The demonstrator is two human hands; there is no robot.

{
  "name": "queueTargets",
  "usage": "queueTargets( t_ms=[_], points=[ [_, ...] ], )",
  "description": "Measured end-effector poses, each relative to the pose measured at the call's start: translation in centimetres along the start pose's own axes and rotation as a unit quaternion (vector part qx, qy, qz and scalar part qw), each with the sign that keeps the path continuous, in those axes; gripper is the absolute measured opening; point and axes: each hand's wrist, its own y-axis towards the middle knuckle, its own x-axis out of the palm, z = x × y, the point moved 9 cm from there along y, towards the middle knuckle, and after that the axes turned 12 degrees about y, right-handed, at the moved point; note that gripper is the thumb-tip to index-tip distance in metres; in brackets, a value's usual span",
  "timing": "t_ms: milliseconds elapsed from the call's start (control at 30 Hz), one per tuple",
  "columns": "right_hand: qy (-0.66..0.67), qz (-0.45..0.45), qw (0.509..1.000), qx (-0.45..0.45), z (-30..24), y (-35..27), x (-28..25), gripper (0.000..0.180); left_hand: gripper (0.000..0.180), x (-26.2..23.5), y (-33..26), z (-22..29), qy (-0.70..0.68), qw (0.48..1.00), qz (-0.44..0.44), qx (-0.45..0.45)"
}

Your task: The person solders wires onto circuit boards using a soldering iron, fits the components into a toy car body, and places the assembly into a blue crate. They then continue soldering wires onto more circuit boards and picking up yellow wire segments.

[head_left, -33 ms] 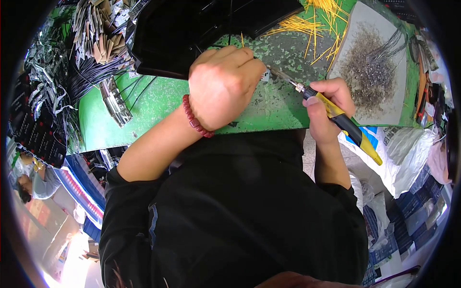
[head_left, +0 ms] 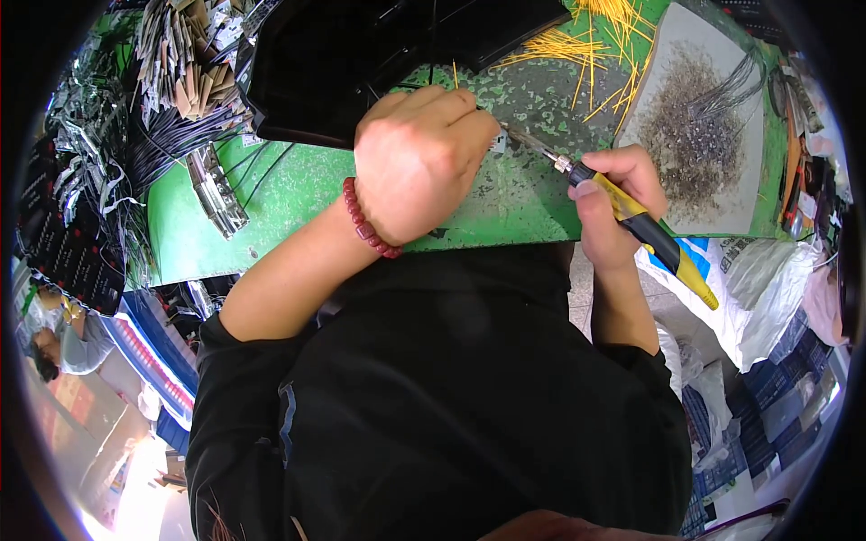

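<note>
My right hand [head_left: 616, 204] is closed round the yellow and black handle of a soldering iron [head_left: 663, 245]. The iron's metal tip points to the upper left, close to the fingertips of my left hand [head_left: 417, 162]. That left hand is closed, knuckles up, beside a large black plastic housing [head_left: 329, 63]; a red bead bracelet [head_left: 363, 220] circles its wrist. Its fingers hide whatever they may pinch. A small pale piece [head_left: 499, 142] shows at the fingertips by the tip; I cannot tell its kind. Both hands are over the worn green tabletop [head_left: 505, 212].
Thin yellow sticks or wires [head_left: 586, 54] lie scattered at the back right. Dark crumbs and fine wires cover a grey board [head_left: 654, 68]. Bundled black cables [head_left: 176, 149] and a shiny metal part [head_left: 216, 191] are at the left. White bags [head_left: 767, 298] hang below the right edge.
</note>
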Motion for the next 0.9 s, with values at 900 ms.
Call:
queueTargets(
  t_ms=[900],
  points=[
    [-0.243, -0.095, 0.941, -0.215, -2.4, 0.7, 4.1, 0.024, 0.008, 0.0, 0.3, -0.4, 0.004, 0.999, -0.028, -0.035]
  ],
)
